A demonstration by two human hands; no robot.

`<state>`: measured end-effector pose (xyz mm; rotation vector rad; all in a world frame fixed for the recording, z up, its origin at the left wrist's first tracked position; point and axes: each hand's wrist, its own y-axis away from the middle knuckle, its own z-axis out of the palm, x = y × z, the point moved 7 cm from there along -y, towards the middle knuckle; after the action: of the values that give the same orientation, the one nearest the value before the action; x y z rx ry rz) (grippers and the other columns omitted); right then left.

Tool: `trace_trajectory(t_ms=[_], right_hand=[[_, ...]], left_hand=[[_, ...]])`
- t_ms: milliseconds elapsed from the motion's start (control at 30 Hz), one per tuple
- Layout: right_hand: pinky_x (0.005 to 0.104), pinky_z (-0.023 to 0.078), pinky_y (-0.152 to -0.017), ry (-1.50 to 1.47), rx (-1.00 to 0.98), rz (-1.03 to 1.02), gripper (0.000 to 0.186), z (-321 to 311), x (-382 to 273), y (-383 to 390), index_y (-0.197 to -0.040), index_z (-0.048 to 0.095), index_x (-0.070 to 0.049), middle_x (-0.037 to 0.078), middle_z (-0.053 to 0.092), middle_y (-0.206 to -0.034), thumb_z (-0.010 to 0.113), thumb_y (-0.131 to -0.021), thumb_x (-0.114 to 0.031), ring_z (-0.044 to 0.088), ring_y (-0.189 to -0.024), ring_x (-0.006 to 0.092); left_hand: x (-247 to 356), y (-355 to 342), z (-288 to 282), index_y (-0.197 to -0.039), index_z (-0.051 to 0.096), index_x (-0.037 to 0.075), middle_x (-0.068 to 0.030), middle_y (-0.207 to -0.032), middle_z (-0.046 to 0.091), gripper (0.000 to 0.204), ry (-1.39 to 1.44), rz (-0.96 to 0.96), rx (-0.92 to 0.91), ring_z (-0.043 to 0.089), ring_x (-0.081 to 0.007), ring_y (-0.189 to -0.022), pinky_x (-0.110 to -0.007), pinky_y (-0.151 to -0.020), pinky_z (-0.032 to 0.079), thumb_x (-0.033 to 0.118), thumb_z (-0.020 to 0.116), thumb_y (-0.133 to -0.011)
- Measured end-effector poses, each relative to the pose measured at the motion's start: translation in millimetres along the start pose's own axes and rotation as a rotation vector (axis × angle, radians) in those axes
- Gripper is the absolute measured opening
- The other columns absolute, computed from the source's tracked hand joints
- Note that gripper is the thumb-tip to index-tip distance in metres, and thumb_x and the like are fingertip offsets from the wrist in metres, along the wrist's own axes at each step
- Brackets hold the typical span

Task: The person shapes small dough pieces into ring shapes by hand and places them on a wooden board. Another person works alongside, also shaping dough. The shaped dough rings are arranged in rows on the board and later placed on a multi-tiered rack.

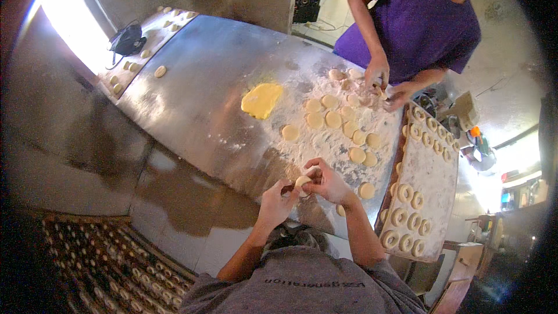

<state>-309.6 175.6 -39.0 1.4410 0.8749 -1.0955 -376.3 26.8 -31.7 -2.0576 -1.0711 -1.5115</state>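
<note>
At the near edge of a floury metal table [192, 81], my left hand [275, 202] and my right hand [329, 184] are closed on one small round of pale dough [302, 181], pinching it from both sides. Beyond them, several flat dough rounds [333, 119] lie scattered on the flour. One single round [366, 190] rests to the right of my right hand, and another is partly hidden by my right forearm. Farther left sits a soft yellow slab [261, 100], like butter or margarine.
Across the table, a person in a purple shirt [418, 17] handles dough with both hands [386, 90]. To the right, a floured board [427, 174] bears ring-shaped dough pieces. Another board [139, 70] with dough and a black bag [127, 40] lies far left. Filled racks [116, 267] stand lower left.
</note>
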Motion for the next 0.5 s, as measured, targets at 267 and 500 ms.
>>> trace_trajectory(t_ms=[267, 500], right_hand=[[0.0362, 0.05, -0.079, 0.536, 0.449, -0.155, 0.057, 2.7, -46.3, 19.7, -0.129, 0.04, -0.009, 0.01, 0.063, -0.097, 0.07, -0.08, -0.005, 0.062, -0.092, 0.0222], [0.0313, 0.047, -0.083, -0.152, 0.18, -0.183, 0.055, 15.2, -34.7, 12.4, -0.135, 0.041, -0.01, 0.008, 0.061, -0.099, 0.064, -0.085, -0.009, 0.059, -0.09, 0.0184]], left_hand=[[52.8, -12.4, -9.8, -0.097, 0.064, 0.002, -0.0111, -0.088, 0.065, 0.025, 0.057, 0.173, -0.15, 0.064, -0.0261, -0.083, -0.034, -0.075, 0.051, 0.01, 0.071, -0.075], [66.3, -20.0, -6.3, -0.114, 0.047, 0.001, -0.018, -0.114, 0.048, 0.044, -0.097, 0.521, 0.318, 0.049, -0.0366, -0.108, -0.042, -0.09, 0.043, -0.015, 0.049, -0.073]])
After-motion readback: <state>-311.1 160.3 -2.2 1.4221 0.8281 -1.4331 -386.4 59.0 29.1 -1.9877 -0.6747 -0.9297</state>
